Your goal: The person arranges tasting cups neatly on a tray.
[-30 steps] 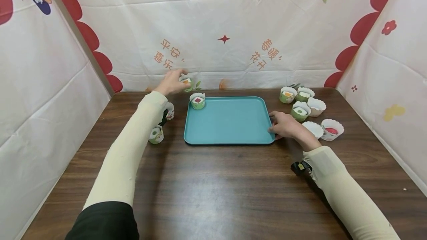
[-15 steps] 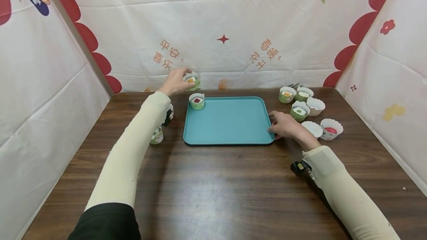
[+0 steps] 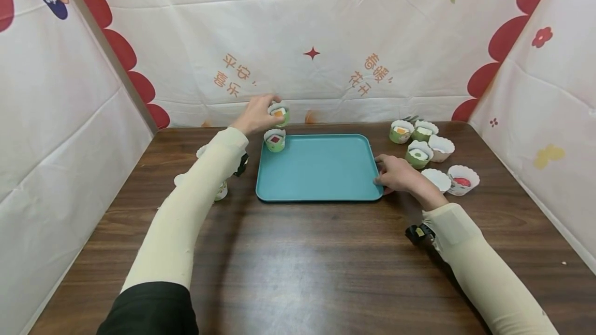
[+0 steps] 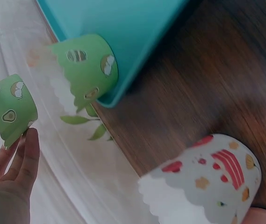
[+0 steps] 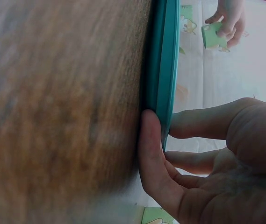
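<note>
Raised behind the tray's back-left corner, my left hand [image 3: 257,114] pinches a green paper cup [image 3: 282,116] with an orange-and-white piece inside. In the left wrist view the held green cup [image 4: 12,108] is between thumb and fingers. Another green cup [image 3: 274,141], with a dark red piece, stands in the back-left corner of the teal tray [image 3: 318,169]. My right hand [image 3: 399,174] grips the tray's right edge; in the right wrist view, thumb and fingers [image 5: 154,154] lie on either side of the tray's rim [image 5: 163,70].
Right of the tray stand several paper cups, among them a green one [image 3: 418,156] and a white one with a red piece [image 3: 463,182]. More cups, partly hidden by the left sleeve, stand on the left, including a patterned white cup [image 4: 217,177]. A printed cloth [image 3: 298,30] hangs behind the table.
My left hand has moved right with the green cup, from left of the tray to above its back-left corner. My right hand and the tray have stayed put.
</note>
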`<state>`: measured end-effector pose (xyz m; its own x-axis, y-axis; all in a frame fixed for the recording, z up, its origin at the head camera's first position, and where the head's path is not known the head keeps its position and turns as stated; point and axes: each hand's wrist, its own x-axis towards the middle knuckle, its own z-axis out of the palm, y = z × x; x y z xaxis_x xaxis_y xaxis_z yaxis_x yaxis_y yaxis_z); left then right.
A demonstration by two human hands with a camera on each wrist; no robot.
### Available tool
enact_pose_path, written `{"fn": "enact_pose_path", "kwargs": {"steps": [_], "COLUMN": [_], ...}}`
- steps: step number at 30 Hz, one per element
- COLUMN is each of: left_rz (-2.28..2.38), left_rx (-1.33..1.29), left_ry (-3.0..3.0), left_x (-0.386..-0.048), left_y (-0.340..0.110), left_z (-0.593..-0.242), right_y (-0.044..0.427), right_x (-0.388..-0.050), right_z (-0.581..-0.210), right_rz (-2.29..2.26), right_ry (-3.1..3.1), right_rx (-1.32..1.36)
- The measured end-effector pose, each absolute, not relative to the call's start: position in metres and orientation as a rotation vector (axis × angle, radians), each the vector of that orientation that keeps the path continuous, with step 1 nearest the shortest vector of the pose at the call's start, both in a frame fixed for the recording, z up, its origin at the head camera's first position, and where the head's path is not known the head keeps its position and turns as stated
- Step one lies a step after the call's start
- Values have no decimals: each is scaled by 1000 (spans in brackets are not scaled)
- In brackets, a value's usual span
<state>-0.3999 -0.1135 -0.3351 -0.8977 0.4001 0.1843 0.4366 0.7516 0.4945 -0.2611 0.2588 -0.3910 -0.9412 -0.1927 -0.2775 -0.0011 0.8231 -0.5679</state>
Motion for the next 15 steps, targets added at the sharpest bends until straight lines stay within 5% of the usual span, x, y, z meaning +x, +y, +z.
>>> {"fn": "enact_pose_path", "kwargs": {"steps": [15], "left_rz": [-801], "left_rx": [-799], "left_ry": [-2895], "left_x": [-393], "left_y": [-89], "left_z": [-332], "right_y": [259], "right_x": [-260], "right_z": [-389], "right_rz": [-837], "right_ry": [2692], "right_rx": [-163]}}
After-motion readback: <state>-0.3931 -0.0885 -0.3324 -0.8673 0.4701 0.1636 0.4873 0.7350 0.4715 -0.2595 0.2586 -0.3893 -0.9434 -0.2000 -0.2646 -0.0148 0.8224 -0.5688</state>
